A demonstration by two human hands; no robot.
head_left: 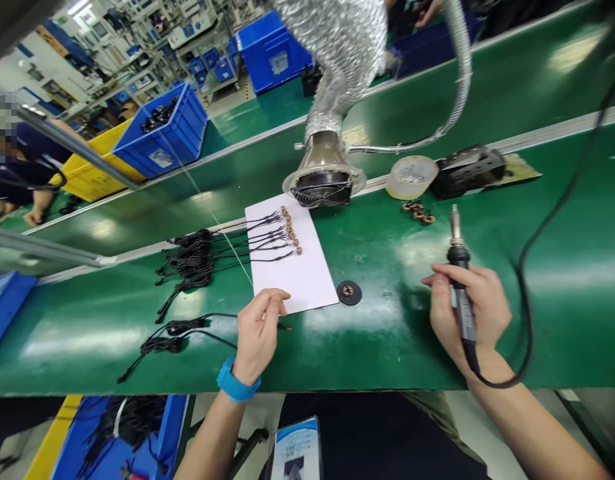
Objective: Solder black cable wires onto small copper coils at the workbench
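Observation:
My right hand (480, 310) is closed around a soldering iron (462, 293), whose metal tip points away from me. My left hand (260, 327), with a blue wrist strap, is pinched at the near edge of a white sheet (307, 267); a thin solder wire (222, 230) runs down into its fingers. Black cables (177, 327) pass beneath that hand, and a reddish end shows on its right. On the sheet lie several cables joined to small copper-coloured parts (290, 230). Beside the sheet is a black disc (349, 292) with a copper-wound ring on it.
A fume extractor hood (325, 177) hangs over the sheet's far end. Toward the back right are a round container (411, 177), copper-wound rings (418, 212) and a black iron holder (470, 170). Bundled cables (192, 260) lie left. Another person's hand (36, 212) shows beyond the blue bin (162, 133).

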